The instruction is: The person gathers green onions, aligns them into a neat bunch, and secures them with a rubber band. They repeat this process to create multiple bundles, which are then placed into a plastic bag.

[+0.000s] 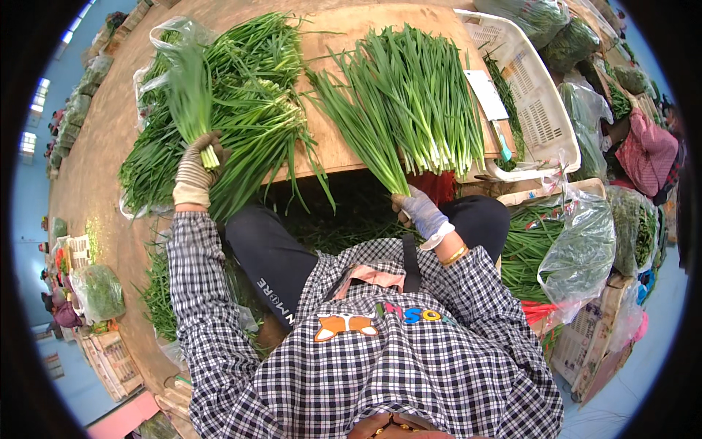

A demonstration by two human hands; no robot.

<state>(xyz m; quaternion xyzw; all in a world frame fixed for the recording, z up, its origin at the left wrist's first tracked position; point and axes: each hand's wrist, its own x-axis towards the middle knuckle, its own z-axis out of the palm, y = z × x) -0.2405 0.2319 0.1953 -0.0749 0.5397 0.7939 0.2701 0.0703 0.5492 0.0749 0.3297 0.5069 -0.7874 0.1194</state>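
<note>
My left hand (196,164), in a striped knit glove, grips a bunch of garlic chives (189,104) by the pale stem ends, the leaves pointing up and blurred. Below and beside it spreads a large loose pile of garlic chives (252,71), partly in clear plastic. My right hand (422,211), in a grey-blue glove with a white cuff, holds a second bunch of garlic chives (362,126) at its stems over the board's near edge. Right of that bunch, a thick row of trimmed-looking garlic chives (428,104) lies on the wooden board (323,41), white ends towards me.
A cleaver (487,96) with a light-blue handle lies by the board's right edge. Beyond it stands a white plastic crate (537,104). Lower right, another crate holds chives (529,241) under a plastic bag (581,241). A person in a pink checked garment (647,151) is at far right.
</note>
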